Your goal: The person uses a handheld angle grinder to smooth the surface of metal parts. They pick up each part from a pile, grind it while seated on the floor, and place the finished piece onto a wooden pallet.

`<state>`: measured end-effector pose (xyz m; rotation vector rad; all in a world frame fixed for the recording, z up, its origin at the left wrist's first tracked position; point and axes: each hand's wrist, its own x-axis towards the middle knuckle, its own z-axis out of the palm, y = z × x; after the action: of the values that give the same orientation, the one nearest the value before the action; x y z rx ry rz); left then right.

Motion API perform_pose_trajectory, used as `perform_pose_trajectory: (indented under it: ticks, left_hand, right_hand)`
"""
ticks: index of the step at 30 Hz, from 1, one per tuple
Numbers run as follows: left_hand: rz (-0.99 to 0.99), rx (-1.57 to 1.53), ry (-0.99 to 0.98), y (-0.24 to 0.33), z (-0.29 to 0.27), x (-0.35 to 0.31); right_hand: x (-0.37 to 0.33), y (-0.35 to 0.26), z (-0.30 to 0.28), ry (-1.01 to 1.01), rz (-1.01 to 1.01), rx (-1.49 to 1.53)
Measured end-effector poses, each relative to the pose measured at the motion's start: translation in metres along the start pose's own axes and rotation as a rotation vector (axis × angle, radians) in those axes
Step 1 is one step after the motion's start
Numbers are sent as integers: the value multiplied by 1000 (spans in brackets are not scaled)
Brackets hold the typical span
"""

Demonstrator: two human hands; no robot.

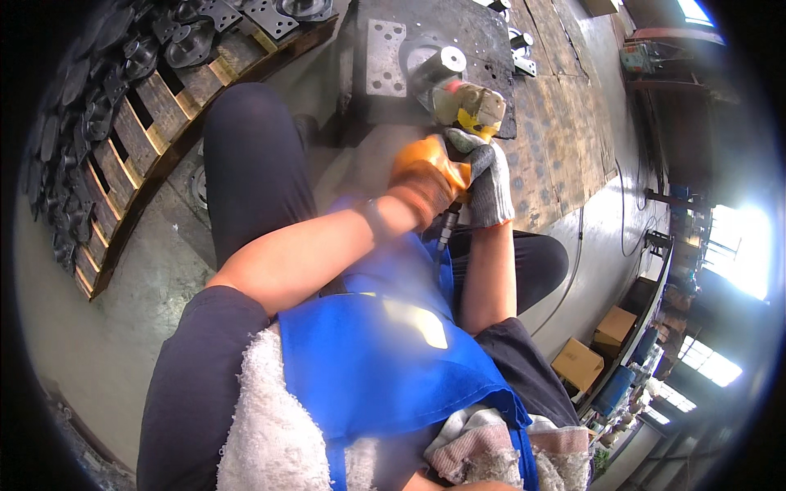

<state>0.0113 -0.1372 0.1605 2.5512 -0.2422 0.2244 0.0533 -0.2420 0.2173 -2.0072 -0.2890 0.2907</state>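
My left hand (pixel 427 170), in an orange glove, and my right hand (pixel 490 182), in a grey-and-white knitted glove, are both wrapped round a handheld power grinder (pixel 479 110). Its worn, yellow-marked head points away from me, and a dark fitting hangs below the grip toward my lap. The grinder's working end is close to a steel part with a round boss (pixel 442 67); whether they touch I cannot tell. That part rests on a dark metal block (pixel 483 24). A flat steel plate with several holes (pixel 386 59) lies beside the boss.
A wooden pallet (pixel 155 123) at the left carries several steel castings (pixel 187 45). Right of the block is a stained board surface (pixel 565 131), with more metal parts (pixel 521 53) near its edge. Cardboard boxes (pixel 578 364) and a cable (pixel 580 254) are farther right.
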Motion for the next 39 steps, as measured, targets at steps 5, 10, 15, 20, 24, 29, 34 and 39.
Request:
perform_pose_trajectory:
  ticks: [5, 10, 15, 20, 24, 29, 34, 39]
  left_hand:
    - [-97, -276, 205, -7, 31, 9]
    - [139, -21, 266, -14, 11, 9]
    - [-46, -195, 98, -9, 3, 10]
    - [147, 90, 205, -8, -4, 7]
    - [53, 119, 28, 10, -24, 0]
    - [-106, -186, 56, 8, -21, -1]
    - [-351, -576, -25, -4, 15, 3]
    - [-329, -557, 74, 7, -16, 3]
  right_hand:
    - [19, 36, 0, 7, 37, 72]
    - [26, 50, 0, -3, 72, 121]
    - [17, -25, 15, 159, 554, 422]
    - [17, -12, 10, 78, 424, 482]
    - [13, 9, 4, -3, 118, 230]
    - [15, 5, 1, -2, 380, 502]
    - [19, 24, -3, -6, 306, 624]
    - [12, 6, -5, 5, 415, 789]
